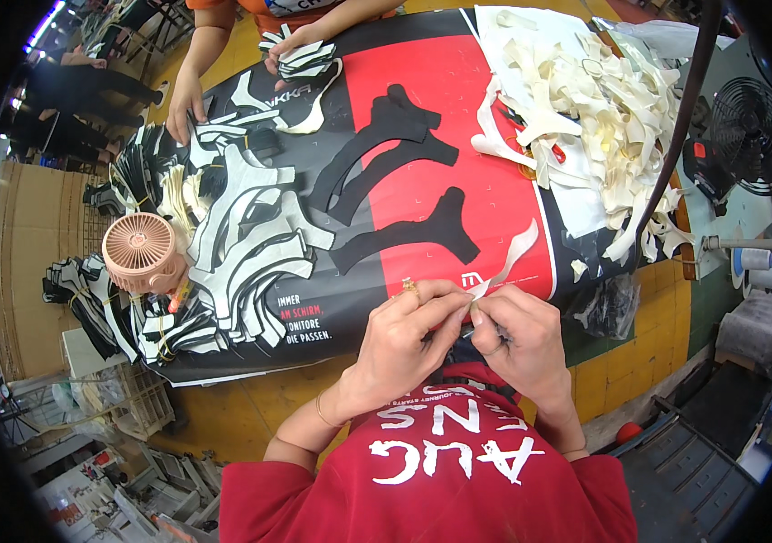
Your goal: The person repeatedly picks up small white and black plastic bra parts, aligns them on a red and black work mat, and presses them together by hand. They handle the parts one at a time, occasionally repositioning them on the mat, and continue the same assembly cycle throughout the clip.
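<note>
Close to the table's near edge, my left hand and my right hand meet, fingertips pinched together. Between them is a thin cream-white curved strip; its loose end sticks up and away to the right. The part inside my fingers is hidden. Just beyond my hands lies a black Y-shaped cut piece, flat on the red and black printed mat. Farther off, more black pieces overlap. To the left spreads a fanned stack of white Y-shaped pieces with dark undersides.
A heap of cream strips covers the far right. A pink fan stands at the left beside tied bundles. Across the table, a co-worker's hands handle similar pieces. At the right are a black fan and thread spools.
</note>
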`<state>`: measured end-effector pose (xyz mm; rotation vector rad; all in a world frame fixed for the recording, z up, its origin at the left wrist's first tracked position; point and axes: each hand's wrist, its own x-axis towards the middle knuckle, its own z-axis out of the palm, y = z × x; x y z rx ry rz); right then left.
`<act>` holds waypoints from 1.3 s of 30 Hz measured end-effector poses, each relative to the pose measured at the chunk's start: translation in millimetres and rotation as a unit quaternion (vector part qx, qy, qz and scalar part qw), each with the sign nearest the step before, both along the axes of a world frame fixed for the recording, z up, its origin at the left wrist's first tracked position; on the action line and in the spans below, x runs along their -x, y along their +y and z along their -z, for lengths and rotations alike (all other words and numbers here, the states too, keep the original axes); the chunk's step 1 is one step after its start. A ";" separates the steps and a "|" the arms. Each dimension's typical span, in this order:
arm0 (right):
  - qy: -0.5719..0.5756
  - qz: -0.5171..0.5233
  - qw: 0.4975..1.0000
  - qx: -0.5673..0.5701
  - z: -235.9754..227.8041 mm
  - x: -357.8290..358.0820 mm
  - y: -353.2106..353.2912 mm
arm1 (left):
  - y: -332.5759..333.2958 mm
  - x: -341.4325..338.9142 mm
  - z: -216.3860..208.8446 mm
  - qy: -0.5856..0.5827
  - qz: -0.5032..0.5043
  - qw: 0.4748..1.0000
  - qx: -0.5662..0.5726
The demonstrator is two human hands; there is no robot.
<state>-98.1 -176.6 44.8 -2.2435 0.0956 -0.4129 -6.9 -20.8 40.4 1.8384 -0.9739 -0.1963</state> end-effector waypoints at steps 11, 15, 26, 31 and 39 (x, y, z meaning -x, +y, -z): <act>-0.029 0.003 0.999 -0.014 7.8 -1.8 0.8 | 0.8 -1.5 -0.6 0.089 0.002 0.996 0.012; -0.031 -0.005 0.997 0.069 5.9 -2.7 -0.4 | 3.3 -8.1 -2.0 0.076 0.022 0.997 -0.005; -0.020 -0.002 0.997 0.073 6.6 -0.7 1.5 | 1.4 -8.1 -2.5 0.067 0.021 0.997 -0.006; -0.029 0.000 0.996 -0.088 9.5 -1.9 1.7 | 4.7 -10.5 -0.1 0.130 0.029 0.991 0.013; 0.036 0.020 0.988 -0.152 0.6 1.5 2.4 | 3.6 -3.6 -2.6 0.112 0.020 0.993 0.009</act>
